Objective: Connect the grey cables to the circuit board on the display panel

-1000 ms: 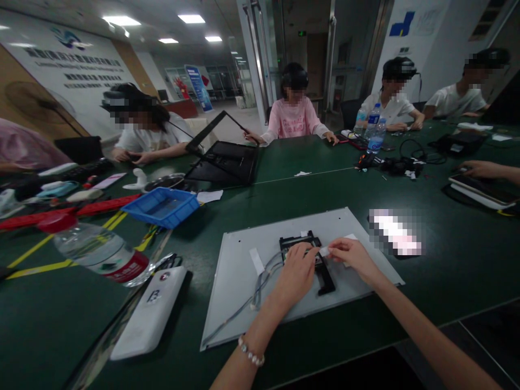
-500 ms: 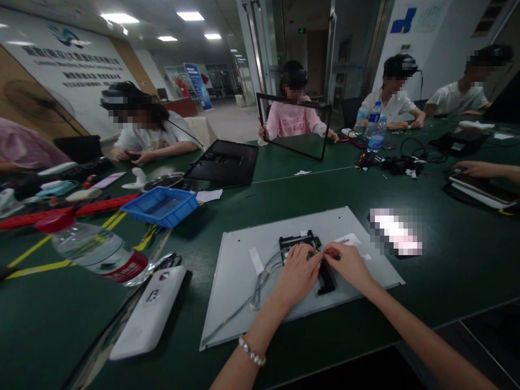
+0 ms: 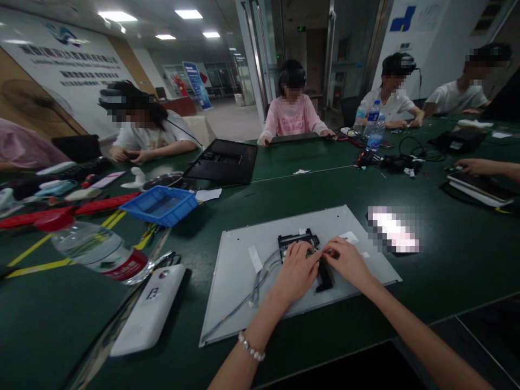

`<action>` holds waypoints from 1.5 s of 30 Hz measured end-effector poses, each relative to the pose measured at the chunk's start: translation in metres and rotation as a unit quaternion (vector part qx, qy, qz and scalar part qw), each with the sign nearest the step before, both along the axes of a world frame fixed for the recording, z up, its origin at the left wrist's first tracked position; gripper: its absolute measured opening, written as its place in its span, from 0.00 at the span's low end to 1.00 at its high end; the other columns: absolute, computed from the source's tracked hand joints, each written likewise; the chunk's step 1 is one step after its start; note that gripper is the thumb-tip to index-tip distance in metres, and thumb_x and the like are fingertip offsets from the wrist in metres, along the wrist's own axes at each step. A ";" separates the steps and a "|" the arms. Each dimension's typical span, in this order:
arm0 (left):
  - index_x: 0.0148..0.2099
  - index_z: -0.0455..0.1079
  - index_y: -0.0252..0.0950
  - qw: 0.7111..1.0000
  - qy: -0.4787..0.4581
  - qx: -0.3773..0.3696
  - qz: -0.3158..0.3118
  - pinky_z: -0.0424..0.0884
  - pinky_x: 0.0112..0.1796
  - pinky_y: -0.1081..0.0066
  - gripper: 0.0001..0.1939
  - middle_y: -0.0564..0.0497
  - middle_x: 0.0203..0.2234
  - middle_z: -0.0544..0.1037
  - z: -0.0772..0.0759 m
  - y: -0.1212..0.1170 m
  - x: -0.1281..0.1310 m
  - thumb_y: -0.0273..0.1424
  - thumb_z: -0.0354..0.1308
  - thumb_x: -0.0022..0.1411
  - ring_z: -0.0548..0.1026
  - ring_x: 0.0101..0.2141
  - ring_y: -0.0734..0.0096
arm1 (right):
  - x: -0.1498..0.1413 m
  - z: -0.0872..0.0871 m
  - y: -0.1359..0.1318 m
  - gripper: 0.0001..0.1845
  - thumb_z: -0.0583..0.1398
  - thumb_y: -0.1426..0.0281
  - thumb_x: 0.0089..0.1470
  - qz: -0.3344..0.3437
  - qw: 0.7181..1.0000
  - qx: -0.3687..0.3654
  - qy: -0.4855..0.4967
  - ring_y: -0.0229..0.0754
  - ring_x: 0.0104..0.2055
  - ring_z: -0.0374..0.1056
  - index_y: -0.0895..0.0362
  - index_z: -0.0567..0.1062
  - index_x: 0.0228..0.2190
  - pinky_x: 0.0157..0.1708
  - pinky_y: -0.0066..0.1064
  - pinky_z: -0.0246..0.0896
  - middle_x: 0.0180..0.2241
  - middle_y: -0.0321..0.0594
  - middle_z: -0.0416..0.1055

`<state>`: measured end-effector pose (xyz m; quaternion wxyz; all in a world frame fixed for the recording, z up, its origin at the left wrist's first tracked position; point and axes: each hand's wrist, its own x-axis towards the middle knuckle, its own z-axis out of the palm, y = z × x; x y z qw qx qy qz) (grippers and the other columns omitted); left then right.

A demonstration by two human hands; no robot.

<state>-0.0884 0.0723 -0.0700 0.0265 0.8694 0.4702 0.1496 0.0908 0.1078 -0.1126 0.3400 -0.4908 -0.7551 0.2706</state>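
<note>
A flat grey metal panel (image 3: 235, 271) lies on the table in front of me. On it sits a black plastic frame (image 3: 324, 277), partly covered by my hands. My left hand (image 3: 298, 265) bends over the frame, its thumb and fingers closed at their tips; what they hold is hidden. Close beside it, my right hand (image 3: 345, 260) is pinched around a small dark and reddish thing (image 3: 333, 253), too covered to name. Thin grey cables (image 3: 255, 290) run from the frame to the panel's near left corner. A strip of white tape (image 3: 255, 259) is stuck left of the frame.
To the left are a water bottle (image 3: 101, 249) on its side, a white power bank-like device (image 3: 148, 311) and a blue tray (image 3: 162, 206). A lit phone (image 3: 394, 230) lies right of the panel. Several people sit around the table; a black panel (image 3: 223, 161) lies farther back.
The person in pink across the table has lowered the black rectangular frame flat. My right fingers have shifted slightly, and a reddish bit now shows between them. My left hand stays over the frame.
</note>
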 end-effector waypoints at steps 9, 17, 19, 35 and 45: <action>0.51 0.66 0.40 1.000 -0.016 0.012 0.002 0.57 0.53 0.55 0.15 0.47 0.45 0.65 -0.001 0.001 0.001 0.27 0.47 0.64 0.61 0.49 0.61 | 0.003 0.000 0.001 0.07 0.57 0.75 0.50 0.013 0.999 0.022 0.023 0.38 0.31 0.67 0.55 0.74 0.32 0.34 0.30 0.63 0.35 0.38 0.70; 0.52 0.65 0.41 0.999 -0.043 0.021 -0.003 0.54 0.56 0.54 0.16 0.48 0.49 0.65 0.000 0.001 0.002 0.25 0.48 0.63 0.60 0.54 0.61 | 0.003 -0.001 0.002 0.10 0.56 0.78 0.50 0.026 0.999 0.030 -0.010 0.40 0.36 0.67 0.55 0.75 0.31 0.38 0.32 0.62 0.34 0.39 0.71; 0.52 0.65 0.41 0.998 -0.057 0.027 0.002 0.55 0.56 0.54 0.17 0.48 0.50 0.65 0.002 0.003 -0.002 0.25 0.48 0.62 0.59 0.54 0.61 | 0.003 -0.001 0.002 0.09 0.57 0.77 0.50 0.028 0.999 0.027 -0.008 0.40 0.35 0.67 0.55 0.75 0.31 0.38 0.32 0.62 0.34 0.38 0.71; 0.55 0.62 0.36 0.957 -0.153 -0.030 0.245 0.70 0.40 0.65 0.21 0.45 0.47 0.65 0.003 0.015 -0.130 0.29 0.51 0.58 0.72 0.32 0.71 | 0.006 0.004 -0.001 0.09 0.54 0.75 0.53 0.006 0.999 0.052 0.007 0.40 0.36 0.67 0.54 0.74 0.34 0.37 0.32 0.61 0.36 0.38 0.71; 0.38 0.71 0.36 0.947 -0.167 -0.058 0.269 0.68 0.38 0.68 0.11 0.50 0.31 0.75 -0.012 0.022 -0.135 0.29 0.50 0.56 0.73 0.32 0.67 | 0.008 0.007 -0.001 0.10 0.54 0.74 0.53 0.004 0.998 0.059 0.009 0.41 0.38 0.67 0.54 0.75 0.34 0.36 0.32 0.62 0.36 0.39 0.72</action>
